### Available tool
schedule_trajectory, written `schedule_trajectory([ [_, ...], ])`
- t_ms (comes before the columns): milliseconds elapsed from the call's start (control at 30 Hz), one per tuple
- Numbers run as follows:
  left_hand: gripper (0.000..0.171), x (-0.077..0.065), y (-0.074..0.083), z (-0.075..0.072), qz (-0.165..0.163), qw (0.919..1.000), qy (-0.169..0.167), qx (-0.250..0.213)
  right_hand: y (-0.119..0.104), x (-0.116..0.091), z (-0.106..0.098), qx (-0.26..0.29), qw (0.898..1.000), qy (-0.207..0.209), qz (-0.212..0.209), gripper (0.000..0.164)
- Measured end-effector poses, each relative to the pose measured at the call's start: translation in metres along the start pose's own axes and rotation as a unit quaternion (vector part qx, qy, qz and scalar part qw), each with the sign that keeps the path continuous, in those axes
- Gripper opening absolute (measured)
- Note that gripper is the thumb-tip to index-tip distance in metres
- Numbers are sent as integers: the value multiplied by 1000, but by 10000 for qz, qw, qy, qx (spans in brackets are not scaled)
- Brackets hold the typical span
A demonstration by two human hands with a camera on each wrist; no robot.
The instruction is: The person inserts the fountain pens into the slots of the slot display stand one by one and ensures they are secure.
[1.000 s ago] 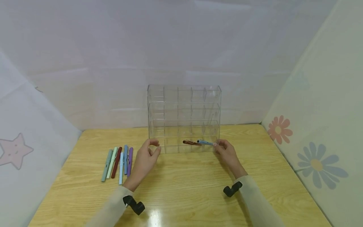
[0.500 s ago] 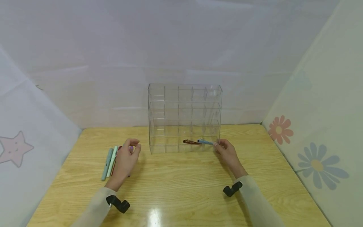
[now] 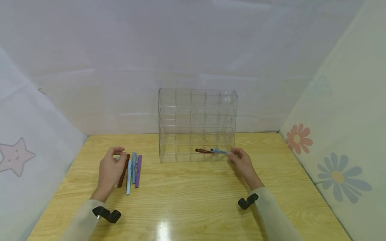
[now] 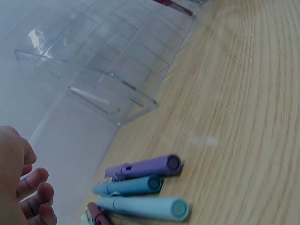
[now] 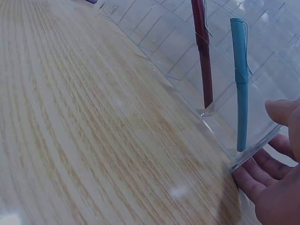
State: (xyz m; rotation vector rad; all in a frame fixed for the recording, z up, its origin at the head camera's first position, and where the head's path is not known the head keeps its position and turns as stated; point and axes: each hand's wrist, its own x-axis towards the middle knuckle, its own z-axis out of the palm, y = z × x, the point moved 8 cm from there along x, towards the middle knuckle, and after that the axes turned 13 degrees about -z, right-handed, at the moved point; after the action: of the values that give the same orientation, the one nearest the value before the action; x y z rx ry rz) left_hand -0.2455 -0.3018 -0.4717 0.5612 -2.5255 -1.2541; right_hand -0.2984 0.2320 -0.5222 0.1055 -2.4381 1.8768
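The loosely curled, seemingly empty left hand (image 3: 110,168) lies mostly left of the near-to-far dark red pen (image 3: 124,172), while the right hand (image 3: 243,166) pinches the rack (image 3: 197,128).

i'm in plain off-white sleeves (image 3: 80,219), chunky bent black gadget (image 3: 248,201) on each, and the left one's got a silvery bit (image 3: 98,217)

Saw clear, glossy, smooth plastic in the rack (image 3: 197,126) at the far edge of the desk (image 3: 196,207). Found smooth plastic with a soft sheen on the pens (image 3: 138,171) toward the far left corner, a metallic gleam on the clips (image 5: 246,44). Noted grained wood across the desk, glossy enough to glare at the near edge. Made out creased, matt cloth or paper in the backdrop (image 3: 193,50), matt cloth in the sleeves (image 3: 275,216), dull plastic in the mounts (image 3: 243,204).
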Motion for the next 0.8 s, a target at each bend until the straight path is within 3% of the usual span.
schedule_trajectory([
  [233, 34, 9, -17, -15, -274, 9992, 137, 273, 4, 1, 0, 6, 10000, 24, 27, 56],
  [400, 38, 15, -23, -16, -314, 9984, -14, 464, 3, 0, -2, 121, 9998, 76, 101, 52],
  [633, 38, 22, -31, -17, -449, 9964, -16, 721, -22, -8, 1, 102, 9997, -35, 234, 51],
  [800, 37, 25, -38, -16, -498, 9954, -124, 810, -33, -12, 2, 134, 9998, -78, 105, 51],
])
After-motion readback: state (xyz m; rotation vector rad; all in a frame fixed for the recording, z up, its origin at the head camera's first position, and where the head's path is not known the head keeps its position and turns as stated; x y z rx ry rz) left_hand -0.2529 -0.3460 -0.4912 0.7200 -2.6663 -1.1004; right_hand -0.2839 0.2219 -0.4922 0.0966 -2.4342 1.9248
